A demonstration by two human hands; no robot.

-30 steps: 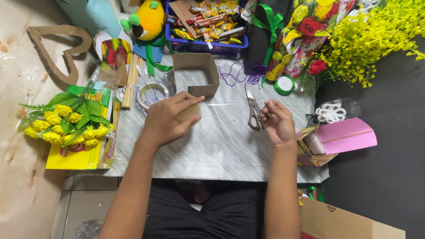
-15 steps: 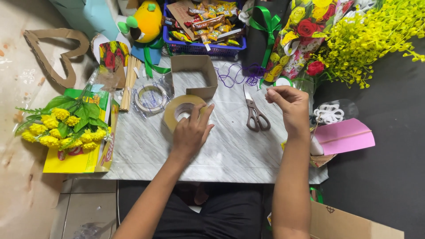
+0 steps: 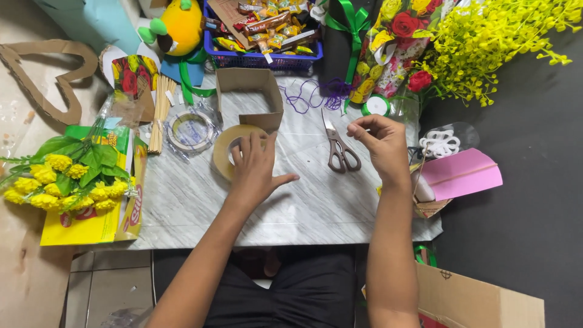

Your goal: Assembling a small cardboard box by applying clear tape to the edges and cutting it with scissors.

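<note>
Far left, flat on the pale floor: a heart outline (image 3: 45,76) cut from corrugated cardboard. Below it, a bunch of yellow fabric flowers (image 3: 57,179) with broad green leaves, lying on a glossy yellow-and-green packet (image 3: 97,222) at the edge of the marble-patterned tabletop (image 3: 316,206). Next along, a bundle of thin wooden sticks (image 3: 160,115), then a clear tape roll (image 3: 190,130) in crinkled plastic wrap. Just right of that, a wide roll of brown tape (image 3: 223,152) lying flat, with the left hand (image 3: 255,170) spread over its right side, fingers resting on the ring, thumb splayed out on the table. Directly behind the roll, an open square band of brown cardboard (image 3: 249,97), standing on edge. Further right, purple thread (image 3: 316,97) in loose curls, and steel scissors (image 3: 340,149) with dark handles, blades shut, lying between the two hands. Right hand (image 3: 379,143) raised above the table, fingertips pinched narrowly together; whether anything is held there cannot be told. Beyond it, a small spool of green ribbon (image 3: 376,106), wrapped red and yellow roses (image 3: 404,42), a spray of tiny yellow blossoms (image 3: 492,48), and a pink folded card (image 3: 461,173) on dark ground.
</note>
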